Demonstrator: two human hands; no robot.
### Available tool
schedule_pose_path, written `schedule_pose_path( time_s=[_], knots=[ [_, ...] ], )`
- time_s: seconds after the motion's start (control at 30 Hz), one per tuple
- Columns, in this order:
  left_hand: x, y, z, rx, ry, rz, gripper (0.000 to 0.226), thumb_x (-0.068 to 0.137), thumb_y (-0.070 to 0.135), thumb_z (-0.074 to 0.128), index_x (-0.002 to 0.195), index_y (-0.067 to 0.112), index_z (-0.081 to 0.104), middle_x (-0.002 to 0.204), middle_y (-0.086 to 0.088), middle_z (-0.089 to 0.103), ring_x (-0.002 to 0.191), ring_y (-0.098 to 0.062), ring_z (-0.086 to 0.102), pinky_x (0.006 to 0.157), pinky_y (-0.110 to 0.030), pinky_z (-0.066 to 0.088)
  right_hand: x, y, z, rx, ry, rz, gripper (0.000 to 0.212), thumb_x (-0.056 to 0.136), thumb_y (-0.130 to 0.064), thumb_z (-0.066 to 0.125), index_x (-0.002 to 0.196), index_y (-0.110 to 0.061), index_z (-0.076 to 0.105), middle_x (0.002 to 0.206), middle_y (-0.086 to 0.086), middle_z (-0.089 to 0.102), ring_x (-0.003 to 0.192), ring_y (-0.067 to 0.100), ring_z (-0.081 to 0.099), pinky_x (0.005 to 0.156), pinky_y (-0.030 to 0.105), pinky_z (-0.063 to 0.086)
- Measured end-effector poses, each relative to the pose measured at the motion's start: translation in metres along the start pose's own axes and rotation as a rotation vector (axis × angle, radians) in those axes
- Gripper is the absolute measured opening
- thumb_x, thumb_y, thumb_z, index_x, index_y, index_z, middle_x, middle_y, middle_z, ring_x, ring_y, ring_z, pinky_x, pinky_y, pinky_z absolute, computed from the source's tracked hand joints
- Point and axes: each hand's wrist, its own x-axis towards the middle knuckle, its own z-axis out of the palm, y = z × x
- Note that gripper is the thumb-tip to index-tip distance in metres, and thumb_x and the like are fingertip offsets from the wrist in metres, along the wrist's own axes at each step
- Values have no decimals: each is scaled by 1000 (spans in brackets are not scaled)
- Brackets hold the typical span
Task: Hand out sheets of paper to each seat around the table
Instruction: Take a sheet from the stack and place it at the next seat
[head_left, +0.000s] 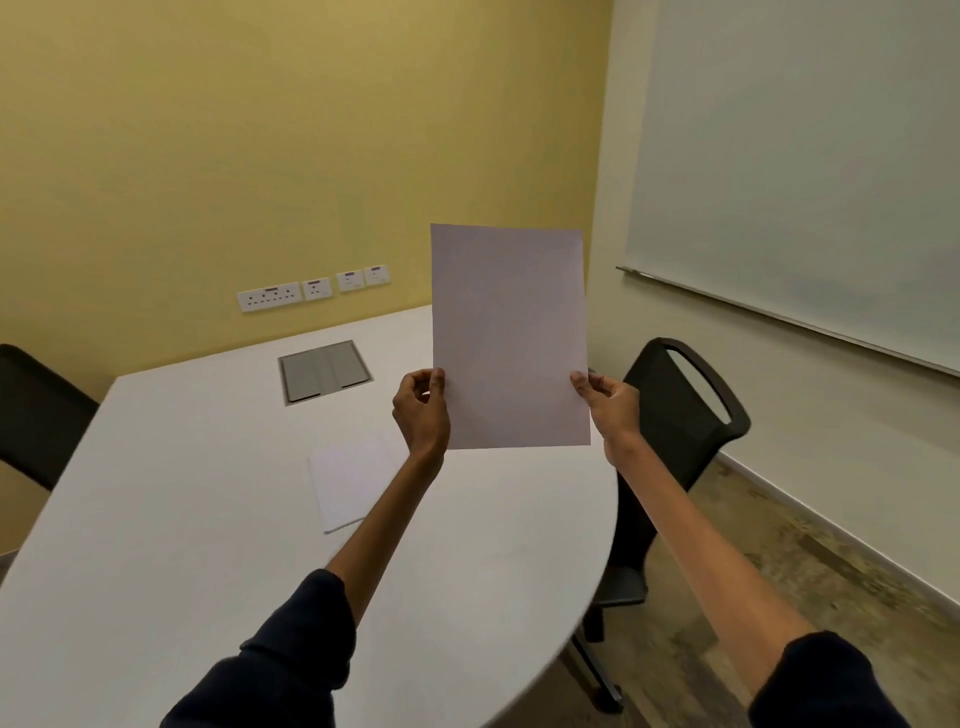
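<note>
A blank white sheet of paper (509, 332) is held upright in the air above the right part of the white table (171, 493). My left hand (422, 410) pinches its lower left edge. My right hand (607, 402) pinches the lower right edge. A thin stack of white paper (350, 480) lies flat on the table, left of my left forearm, which hides its right side.
A black chair (680, 415) stands at the table's right side, and another black chair (36, 410) at the left. A grey cable hatch (324, 370) is set into the tabletop. Wall sockets (311, 288) line the yellow wall. A whiteboard (800, 166) hangs on the right wall.
</note>
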Motion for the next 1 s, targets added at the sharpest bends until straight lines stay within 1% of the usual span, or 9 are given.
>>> schedule_pose_path(
  time_s=[0.13,0.2,0.27,0.4,0.47,0.6,0.77,0.9,1.0],
  knots=[
    [-37,11,51,-12,-7,6,24,96,30,59,106,8,63,98,-1,65,88,-17,62,78,-27,51,15,-6,-61,8,0,-3,36,86,-27,72,108,1,69,107,14,72,100,28,69,91,40,56],
    [-57,14,76,-14,6,3,23,97,30,58,106,9,63,99,-1,65,88,-17,62,78,-27,51,21,-8,-91,-11,-18,-7,23,86,-29,72,96,-9,70,102,9,73,86,15,70,75,26,59],
    [-75,18,101,-25,15,-13,20,97,30,58,105,12,62,99,-1,64,90,-18,62,80,-29,52,29,-11,-121,-25,-29,-4,11,86,-29,72,85,-19,69,93,1,73,72,4,69,59,13,54],
    [-109,18,149,-42,35,-37,20,97,30,58,105,12,62,99,-1,65,90,-19,62,80,-29,52,50,-12,-175,-67,-22,-9,19,87,-31,72,94,-13,70,86,-10,69,76,4,65,55,9,50],
    [-121,17,170,-30,39,-45,21,97,30,58,105,11,62,100,-1,65,90,-19,61,81,-30,52,63,-10,-196,-88,-3,-8,28,86,-33,72,103,-10,70,87,-10,69,79,6,64,60,8,50],
    [-128,14,211,-18,41,-42,24,97,29,58,107,8,62,100,-2,65,91,-19,61,83,-31,53,94,-4,-227,-50,-8,12,37,85,-33,73,109,-4,70,98,1,71,91,21,66,84,34,56],
    [-119,4,266,-13,68,-39,24,97,30,58,107,8,62,99,-1,64,90,-18,61,83,-30,53,147,7,-250,-18,-35,16,18,86,-29,73,93,-12,70,87,-5,71,83,18,66,78,30,57],
    [-99,-16,307,-11,110,-42,22,97,30,58,106,10,62,100,-2,65,91,-18,61,83,-31,53,200,19,-258,-23,-77,17,29,87,-26,72,104,-3,70,92,-1,71,86,18,65,88,36,56],
    [-79,-30,339,0,161,-45,24,97,30,59,107,9,62,102,-3,65,92,-18,61,84,-31,53,246,28,-257,-24,-119,26,36,86,-27,72,109,0,69,101,7,71,97,25,65,92,39,55]
  ],
)
